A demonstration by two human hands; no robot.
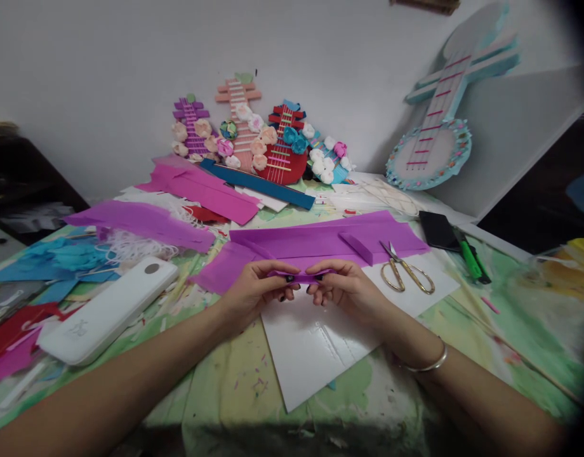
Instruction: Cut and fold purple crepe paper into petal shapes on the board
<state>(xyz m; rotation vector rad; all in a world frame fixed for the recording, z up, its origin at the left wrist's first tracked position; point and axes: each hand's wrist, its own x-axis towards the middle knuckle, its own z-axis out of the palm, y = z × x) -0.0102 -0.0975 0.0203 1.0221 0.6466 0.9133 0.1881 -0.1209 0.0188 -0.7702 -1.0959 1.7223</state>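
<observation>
You pinch the strip [302, 278] with left hand [259, 285] and right hand [348, 285], likely folding; next needs even pressure, scissors [397, 259] at three o'clock.

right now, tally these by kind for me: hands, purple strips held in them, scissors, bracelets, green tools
Left hand and right hand: 2
Held purple strip: 1
Gold-handled scissors: 1
Silver bracelet: 1
Green tool: 1
Total: 6

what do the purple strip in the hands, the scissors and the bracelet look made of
Purple strip: perhaps matt paper or thin foam, looking smooth and dull. Scissors: likely metal, with silvery blades and shiny gold-toned handles. Bracelet: probably polished metal, from its silvery gleam.
</observation>
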